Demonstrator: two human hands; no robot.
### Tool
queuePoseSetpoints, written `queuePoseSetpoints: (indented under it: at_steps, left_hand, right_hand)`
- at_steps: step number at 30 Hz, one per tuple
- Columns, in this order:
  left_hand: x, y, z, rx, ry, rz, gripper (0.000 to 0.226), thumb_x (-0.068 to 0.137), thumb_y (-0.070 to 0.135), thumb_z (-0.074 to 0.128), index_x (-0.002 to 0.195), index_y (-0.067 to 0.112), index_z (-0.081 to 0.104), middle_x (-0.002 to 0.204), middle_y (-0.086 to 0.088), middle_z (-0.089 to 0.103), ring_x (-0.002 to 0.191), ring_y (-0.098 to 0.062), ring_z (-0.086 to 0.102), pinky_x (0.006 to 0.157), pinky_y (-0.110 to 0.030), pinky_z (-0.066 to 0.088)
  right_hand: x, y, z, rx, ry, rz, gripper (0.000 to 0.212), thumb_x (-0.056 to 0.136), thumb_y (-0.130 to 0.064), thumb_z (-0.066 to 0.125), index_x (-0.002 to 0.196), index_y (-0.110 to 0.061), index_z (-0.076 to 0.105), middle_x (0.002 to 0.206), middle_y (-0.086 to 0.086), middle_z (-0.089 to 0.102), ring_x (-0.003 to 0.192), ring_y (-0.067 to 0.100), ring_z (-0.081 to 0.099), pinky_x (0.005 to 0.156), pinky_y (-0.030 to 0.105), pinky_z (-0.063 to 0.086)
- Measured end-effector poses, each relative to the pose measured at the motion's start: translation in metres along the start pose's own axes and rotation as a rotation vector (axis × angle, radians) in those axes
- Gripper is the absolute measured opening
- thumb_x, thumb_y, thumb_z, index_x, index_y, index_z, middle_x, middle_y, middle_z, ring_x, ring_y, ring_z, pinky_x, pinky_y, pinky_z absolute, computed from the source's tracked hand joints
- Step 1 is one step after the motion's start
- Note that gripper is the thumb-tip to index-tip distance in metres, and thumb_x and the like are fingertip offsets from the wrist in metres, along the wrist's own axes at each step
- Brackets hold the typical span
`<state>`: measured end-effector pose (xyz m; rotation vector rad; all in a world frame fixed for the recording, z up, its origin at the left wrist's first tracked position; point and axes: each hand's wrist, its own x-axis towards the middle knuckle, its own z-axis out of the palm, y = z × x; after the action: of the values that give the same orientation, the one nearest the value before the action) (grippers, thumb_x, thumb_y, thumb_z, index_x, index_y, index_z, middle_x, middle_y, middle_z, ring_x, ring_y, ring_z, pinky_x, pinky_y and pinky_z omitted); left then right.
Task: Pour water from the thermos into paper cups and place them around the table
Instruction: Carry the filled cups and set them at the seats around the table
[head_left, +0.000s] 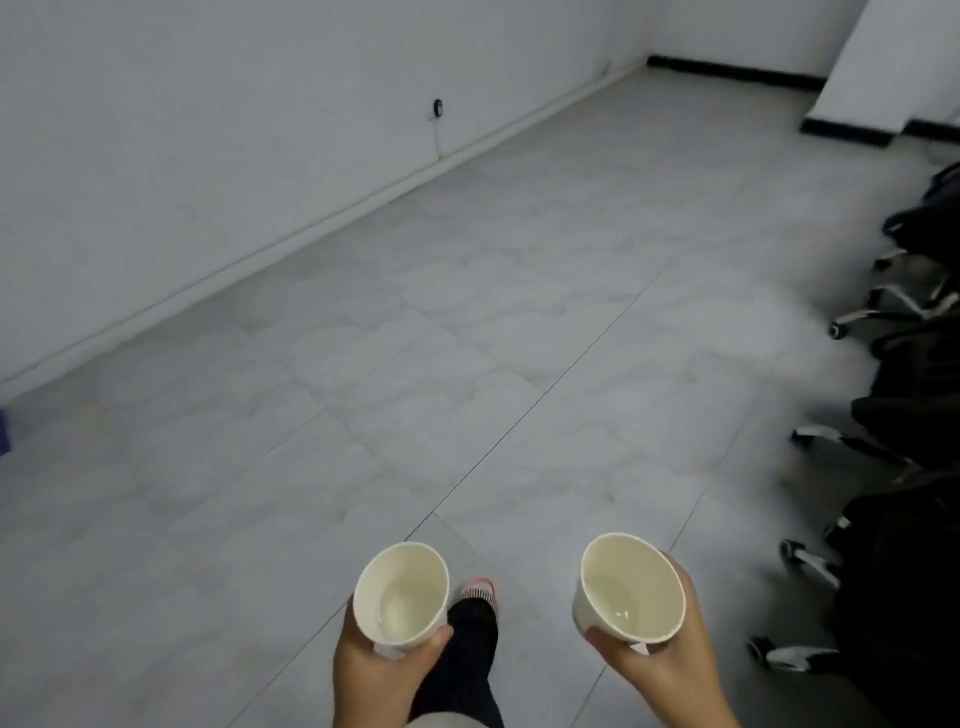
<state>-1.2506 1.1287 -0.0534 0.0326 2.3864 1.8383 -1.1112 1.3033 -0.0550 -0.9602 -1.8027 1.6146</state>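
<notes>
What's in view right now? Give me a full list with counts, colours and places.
paper cups: two, white, one in each hand at the bottom of the view, both with water inside
office chairs: several, black with silver wheeled bases, along the right edge; exact count unclear
floor: grey marbled tiles, fills most of the view
wall: white, on the left, with a small dark fitting
left hand: holds the left cup
right hand: holds the right cup
leg: one, dark trousers, pinkish shoe, between the cups
</notes>
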Motion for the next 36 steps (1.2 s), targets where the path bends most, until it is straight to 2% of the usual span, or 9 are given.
queuePoseSetpoints:
  at_steps: [3, 8, 11, 15, 18, 22, 26, 32, 36]
  left_hand:
    - [0.067, 0.009, 0.051, -0.026, -0.187, 0.039, 0.073, 0.038, -0.015, 0.083, 0.078, 0.040, 0.056, 0.074, 0.014, 0.065, 0.080, 0.001, 0.056, 0.060, 0.007, 0.038]
    - [0.169, 0.050, 0.147, -0.027, -0.526, 0.028, 0.068, 0.039, -0.013, 0.084, 0.095, 0.019, 0.064, 0.085, 0.006, 0.070, 0.079, -0.007, 0.064, 0.064, -0.002, 0.047]
    - [0.212, 0.078, 0.213, -0.022, -0.651, 0.080, 0.064, 0.037, -0.012, 0.083, 0.088, 0.023, 0.065, 0.081, -0.003, 0.071, 0.075, -0.011, 0.067, 0.064, -0.010, 0.051]
    - [0.250, 0.101, 0.302, -0.016, -0.713, 0.129, 0.067, 0.032, -0.004, 0.083, 0.083, 0.034, 0.060, 0.082, 0.010, 0.069, 0.070, 0.010, 0.062, 0.058, 0.000, 0.043]
    - [0.269, 0.106, 0.368, -0.015, -0.733, 0.104, 0.067, 0.039, -0.015, 0.083, 0.083, 0.030, 0.060, 0.083, 0.004, 0.068, 0.078, -0.008, 0.062, 0.057, -0.002, 0.044]
    - [0.293, 0.124, 0.481, -0.003, -0.754, 0.123, 0.062, 0.041, -0.017, 0.081, 0.088, 0.019, 0.062, 0.083, -0.011, 0.067, 0.081, -0.023, 0.059, 0.058, 0.002, 0.042]
    - [0.306, 0.158, 0.593, 0.002, -0.733, 0.171, 0.064, 0.038, -0.014, 0.084, 0.088, 0.019, 0.060, 0.080, 0.004, 0.066, 0.085, -0.023, 0.059, 0.061, 0.005, 0.040]
    - [0.330, 0.206, 0.740, -0.004, -0.760, 0.160, 0.068, 0.038, -0.010, 0.086, 0.084, 0.031, 0.057, 0.083, 0.017, 0.062, 0.080, -0.015, 0.059, 0.078, -0.028, 0.041]
    - [0.354, 0.215, 0.835, 0.039, -0.861, 0.124, 0.064, 0.045, -0.006, 0.086, 0.099, 0.014, 0.058, 0.088, 0.001, 0.065, 0.086, -0.022, 0.060, 0.059, 0.000, 0.044]
  right_hand:
    - [0.064, 0.007, -0.001, -0.028, 0.126, 0.018, 0.080, 0.040, 0.018, 0.078, 0.100, -0.029, 0.051, 0.102, -0.001, 0.061, 0.083, -0.006, 0.060, 0.066, 0.004, 0.046]
    - [0.166, -0.010, -0.002, -0.078, 0.387, 0.033, 0.077, 0.038, 0.015, 0.078, 0.093, -0.032, 0.053, 0.094, -0.006, 0.063, 0.076, -0.008, 0.061, 0.064, 0.002, 0.044]
    - [0.220, -0.019, -0.012, -0.083, 0.481, 0.049, 0.079, 0.040, 0.009, 0.080, 0.098, -0.035, 0.051, 0.096, -0.008, 0.064, 0.083, -0.007, 0.061, 0.067, 0.003, 0.045]
    - [0.280, -0.018, -0.030, -0.055, 0.578, 0.103, 0.077, 0.041, 0.008, 0.080, 0.099, -0.033, 0.052, 0.091, -0.009, 0.066, 0.085, -0.003, 0.062, 0.067, 0.009, 0.048]
    - [0.326, -0.015, -0.053, -0.031, 0.572, 0.131, 0.071, 0.042, 0.006, 0.079, 0.101, -0.026, 0.056, 0.089, -0.001, 0.067, 0.082, 0.002, 0.064, 0.073, 0.024, 0.051]
    - [0.404, -0.008, -0.103, -0.044, 0.627, 0.123, 0.070, 0.041, 0.005, 0.082, 0.103, -0.019, 0.057, 0.087, -0.008, 0.068, 0.081, -0.005, 0.061, 0.070, 0.009, 0.046]
    - [0.493, -0.023, -0.169, 0.034, 0.728, 0.090, 0.075, 0.043, 0.009, 0.079, 0.099, -0.032, 0.051, 0.097, -0.004, 0.064, 0.087, 0.007, 0.062, 0.075, 0.015, 0.048]
    - [0.612, -0.038, -0.259, -0.016, 0.745, 0.036, 0.077, 0.045, 0.017, 0.077, 0.099, -0.030, 0.051, 0.097, -0.004, 0.061, 0.085, -0.006, 0.059, 0.067, 0.002, 0.044]
    - [0.687, -0.022, -0.311, -0.025, 0.758, 0.087, 0.069, 0.042, 0.012, 0.079, 0.101, -0.016, 0.057, 0.093, 0.005, 0.066, 0.081, 0.006, 0.064, 0.066, 0.008, 0.048]
